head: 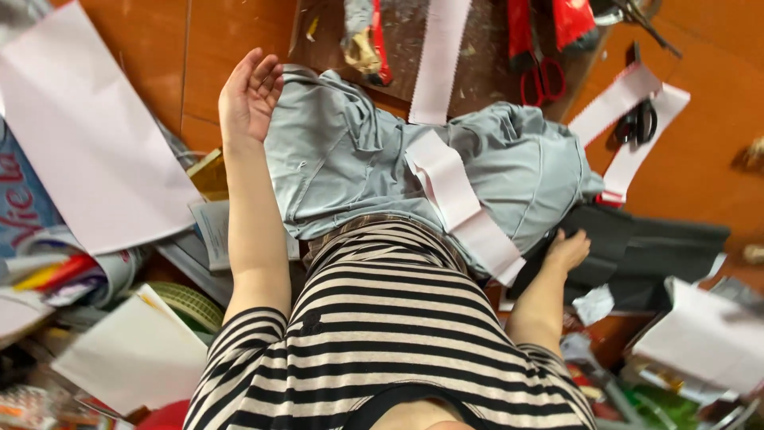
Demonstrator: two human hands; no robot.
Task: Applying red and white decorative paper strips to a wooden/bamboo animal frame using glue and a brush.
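Grey garment (350, 159): left hand (249, 95) open at its edge, right hand (567, 251) gripping dark fabric (637, 247).

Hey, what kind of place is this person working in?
Probably a home sewing or tailoring corner, set up on the floor. A grey garment lies spread out with white paper strips on it, and red-handled scissors and black scissors lie nearby on the wooden floor.
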